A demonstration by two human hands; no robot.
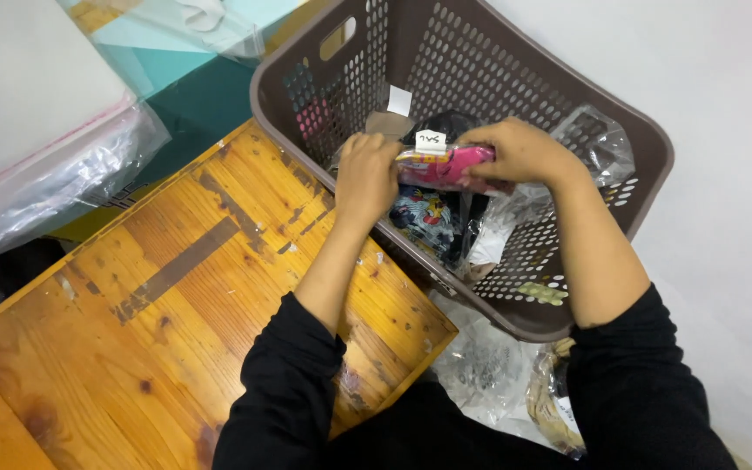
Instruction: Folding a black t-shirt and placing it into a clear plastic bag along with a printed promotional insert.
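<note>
Your 2 hands hold a pink packet [447, 165] over the brown basket [515, 78]: left hand [365, 177] closed around its end, right hand [515, 152] curled over the top.

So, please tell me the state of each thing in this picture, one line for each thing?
Left hand: grip closed on one end of the pink plastic-wrapped packet.
Right hand: grip closed on the other end.
Pink plastic-wrapped packet: held over the basket, white tag on top.
Brown perforated plastic basket: tilted, holding bagged items.
Orange wooden board: lying flat, scuffed.
Clear plastic bags: lying left of the board.
</note>
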